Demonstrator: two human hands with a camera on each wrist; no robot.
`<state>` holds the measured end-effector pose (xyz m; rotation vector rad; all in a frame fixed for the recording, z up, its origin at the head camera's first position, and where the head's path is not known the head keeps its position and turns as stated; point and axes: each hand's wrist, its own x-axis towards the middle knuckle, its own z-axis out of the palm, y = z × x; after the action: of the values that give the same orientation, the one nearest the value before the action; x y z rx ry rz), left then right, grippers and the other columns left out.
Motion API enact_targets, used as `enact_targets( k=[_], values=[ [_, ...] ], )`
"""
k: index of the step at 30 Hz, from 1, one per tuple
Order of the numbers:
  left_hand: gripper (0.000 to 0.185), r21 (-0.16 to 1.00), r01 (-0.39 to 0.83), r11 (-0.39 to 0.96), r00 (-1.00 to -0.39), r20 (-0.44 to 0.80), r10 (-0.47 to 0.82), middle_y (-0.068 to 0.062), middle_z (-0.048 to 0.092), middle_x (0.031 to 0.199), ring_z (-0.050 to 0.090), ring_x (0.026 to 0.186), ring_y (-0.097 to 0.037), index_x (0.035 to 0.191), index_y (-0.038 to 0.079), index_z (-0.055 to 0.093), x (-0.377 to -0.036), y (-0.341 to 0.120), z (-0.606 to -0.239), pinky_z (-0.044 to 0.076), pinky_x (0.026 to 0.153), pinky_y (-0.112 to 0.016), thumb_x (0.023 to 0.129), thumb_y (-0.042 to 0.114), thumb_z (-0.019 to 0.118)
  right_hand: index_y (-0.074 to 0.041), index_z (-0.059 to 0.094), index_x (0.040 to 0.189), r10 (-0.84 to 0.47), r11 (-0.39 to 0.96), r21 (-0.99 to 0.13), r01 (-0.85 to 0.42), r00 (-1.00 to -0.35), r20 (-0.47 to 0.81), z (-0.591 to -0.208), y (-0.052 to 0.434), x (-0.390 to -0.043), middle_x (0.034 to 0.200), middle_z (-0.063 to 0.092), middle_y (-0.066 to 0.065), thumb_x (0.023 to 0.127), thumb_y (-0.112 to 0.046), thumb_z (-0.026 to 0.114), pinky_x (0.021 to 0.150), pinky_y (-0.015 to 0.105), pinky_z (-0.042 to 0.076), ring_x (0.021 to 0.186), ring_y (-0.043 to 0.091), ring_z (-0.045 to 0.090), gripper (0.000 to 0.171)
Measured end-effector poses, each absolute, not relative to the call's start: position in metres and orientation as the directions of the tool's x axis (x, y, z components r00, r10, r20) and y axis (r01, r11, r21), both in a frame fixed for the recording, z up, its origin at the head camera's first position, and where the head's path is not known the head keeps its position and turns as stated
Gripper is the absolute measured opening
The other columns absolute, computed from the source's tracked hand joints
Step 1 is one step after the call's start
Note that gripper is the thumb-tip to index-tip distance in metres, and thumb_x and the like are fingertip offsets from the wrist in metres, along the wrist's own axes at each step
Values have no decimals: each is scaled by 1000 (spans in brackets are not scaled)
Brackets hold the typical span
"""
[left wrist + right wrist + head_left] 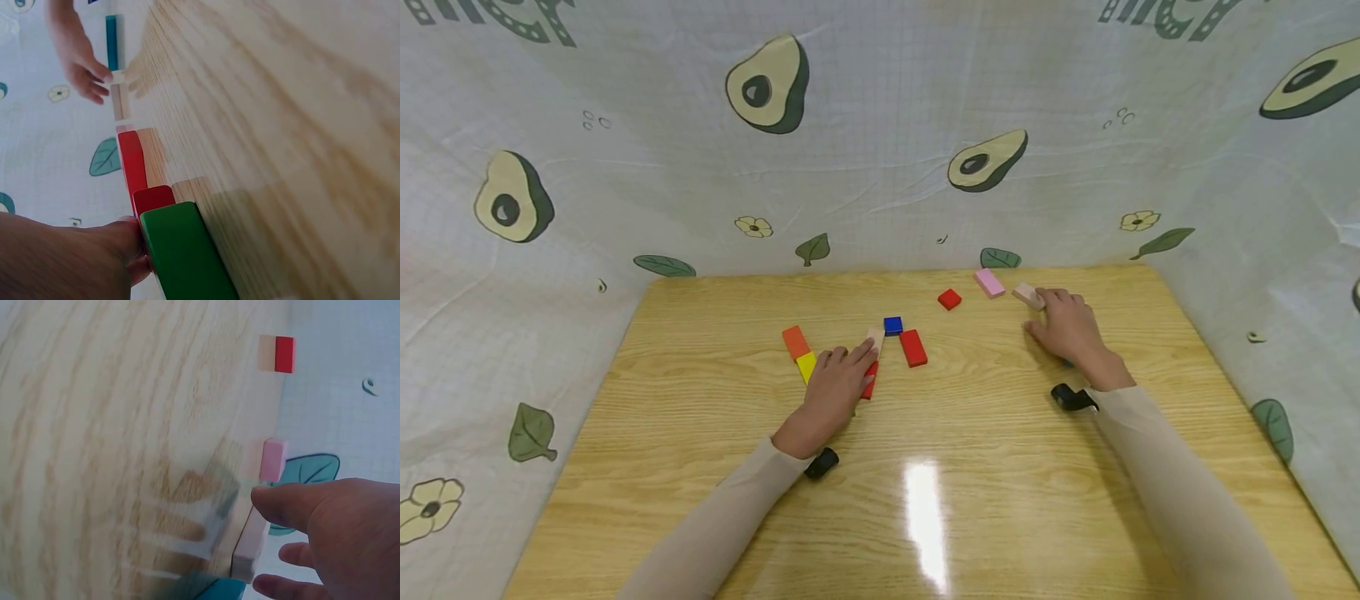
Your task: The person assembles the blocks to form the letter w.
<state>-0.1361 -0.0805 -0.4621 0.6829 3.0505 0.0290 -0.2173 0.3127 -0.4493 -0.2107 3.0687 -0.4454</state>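
Note:
My left hand (835, 387) reaches over a line of blocks, its fingers extended onto a pale wooden block (876, 340). The thumb lies at a red block (870, 382) just below. A green block (184, 253) stands closest to the left wrist camera; the hand mostly hides it in the head view. My right hand (1071, 333) hovers around another pale wooden block (1028, 296), fingertips at its right end and thumb spread apart. Whether they touch it, I cannot tell. Beneath this hand lies a teal block (112, 42), largely covered in the head view.
An orange block (795, 342) and a yellow block (807, 365) lie left of the left hand. A blue block (892, 326) and a red block (913, 348) sit to its right. Farther back are a small red block (950, 299) and a pink block (989, 283), near the patterned cloth (880, 167).

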Motion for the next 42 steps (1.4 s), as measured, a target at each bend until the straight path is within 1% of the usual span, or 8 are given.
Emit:
enact_targets(
  k=[5, 15, 19, 22, 25, 32, 39, 42],
  values=[
    [49, 43, 421, 906, -906, -24, 422, 0, 43, 167, 53, 132, -33, 158, 17, 52, -137, -79, -464, 41, 112, -48, 112, 31, 54, 14, 39, 155, -137, 953, -276, -123, -990, -31, -451, 313, -218, 147, 44, 43, 104, -24, 67, 107, 75, 35, 129, 64, 43, 69],
    [48, 43, 424, 905, -905, -16, 425, 0, 45, 166, 54, 131, -32, 157, 17, 53, -136, -80, -463, 42, 111, -47, 111, 31, 55, 14, 47, 148, -165, 943, -285, -169, -986, 40, -452, 313, -219, 139, 50, 43, 100, -19, 72, 102, 75, 39, 123, 63, 47, 63],
    [48, 43, 430, 902, -902, -14, 431, -1, 45, 166, 55, 131, -32, 157, 16, 53, -136, -80, -462, 42, 111, -47, 111, 30, 55, 15, 46, 149, -219, 933, -283, -223, -975, 44, -449, 316, -226, 147, 44, 43, 99, -13, 72, 103, 76, 39, 128, 64, 45, 63],
    [48, 48, 431, 901, -901, -19, 433, -1, 45, 166, 54, 131, -33, 158, 16, 52, -136, -80, -461, 42, 112, -48, 112, 29, 55, 16, 42, 153, -248, 926, -290, -240, -969, 10, -448, 319, -234, 155, 38, 42, 100, -11, 68, 108, 76, 36, 134, 65, 40, 65],
    [48, 55, 430, 901, -902, -20, 432, -1, 44, 167, 54, 131, -33, 158, 16, 53, -136, -80, -460, 42, 112, -48, 112, 29, 55, 16, 39, 154, -261, 925, -292, -242, -965, -25, -447, 320, -240, 158, 35, 42, 101, -9, 64, 111, 76, 33, 137, 65, 38, 64],
    [48, 73, 420, 905, -906, -31, 423, -1, 43, 167, 53, 132, -33, 158, 16, 52, -137, -79, -461, 40, 113, -48, 112, 29, 54, 15, 44, 153, -277, 919, -304, -249, -960, -51, -446, 322, -246, 153, 44, 38, 101, -9, 65, 107, 75, 38, 133, 63, 44, 60],
    [48, 47, 432, 901, -901, -23, 433, -2, 44, 167, 54, 131, -33, 158, 16, 53, -137, -80, -460, 41, 112, -48, 111, 27, 57, 17, 43, 151, -334, 907, -286, -309, -942, -40, -447, 324, -251, 155, 41, 40, 101, -8, 68, 110, 73, 36, 135, 63, 43, 61],
    [48, 44, 435, 899, -900, -15, 436, -2, 45, 166, 55, 130, -33, 157, 15, 53, -137, -81, -460, 42, 111, -48, 111, 27, 58, 16, 48, 149, -349, 893, -310, -326, -937, -18, -447, 324, -253, 150, 48, 39, 100, -7, 70, 107, 71, 40, 129, 61, 49, 58]
  ],
)
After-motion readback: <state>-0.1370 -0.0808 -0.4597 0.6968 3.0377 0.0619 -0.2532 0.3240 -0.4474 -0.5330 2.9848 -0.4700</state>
